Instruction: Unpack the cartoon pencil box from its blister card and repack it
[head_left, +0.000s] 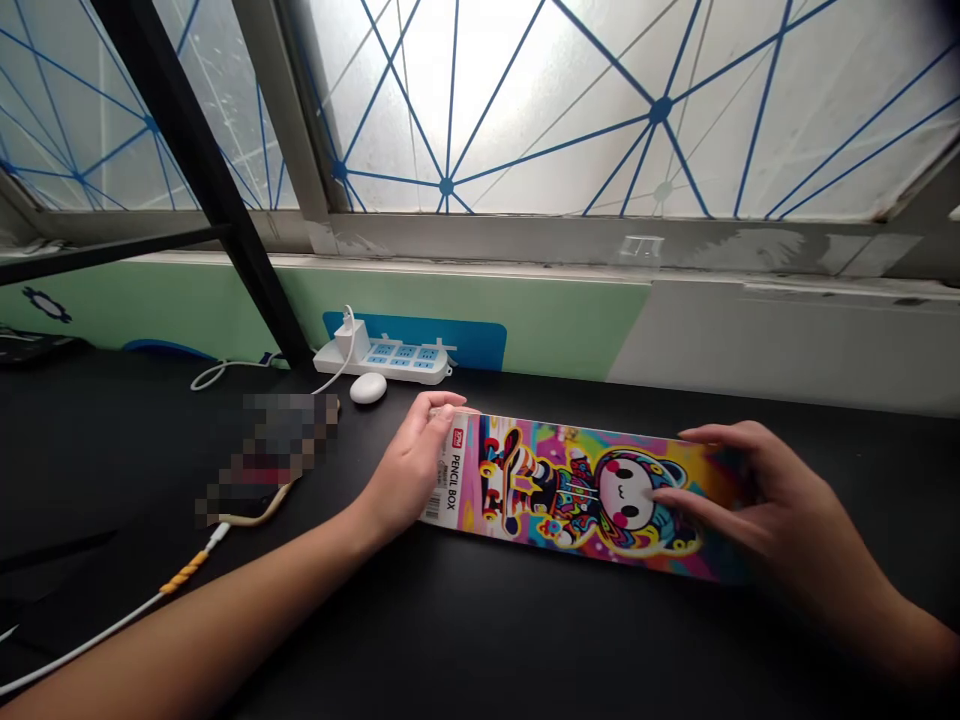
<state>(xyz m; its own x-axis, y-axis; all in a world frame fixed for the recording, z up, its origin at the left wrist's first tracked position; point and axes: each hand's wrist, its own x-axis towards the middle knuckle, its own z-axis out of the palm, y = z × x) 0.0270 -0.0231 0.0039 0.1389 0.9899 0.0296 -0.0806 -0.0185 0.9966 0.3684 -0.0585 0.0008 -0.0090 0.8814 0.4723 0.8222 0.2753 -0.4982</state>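
Note:
A long colourful pencil box point(555, 485) with a cartoon figure and a white "PENCIL BOX" label lies flat on the black desk point(480, 640). My left hand point(412, 460) grips its left end, fingers curled over the far edge. At the box's right end my right hand point(757, 510) rests on top, fingers stretched over the lid and thumb at the near side.
A white power strip point(386, 358) with a plugged-in adapter and a small white oval case point(367, 387) sit by the green wall. A white cable point(112, 630) with a yellow wrap runs across the left of the desk beside a blurred-out object point(270, 450). Above is a frosted window with blue tape lines.

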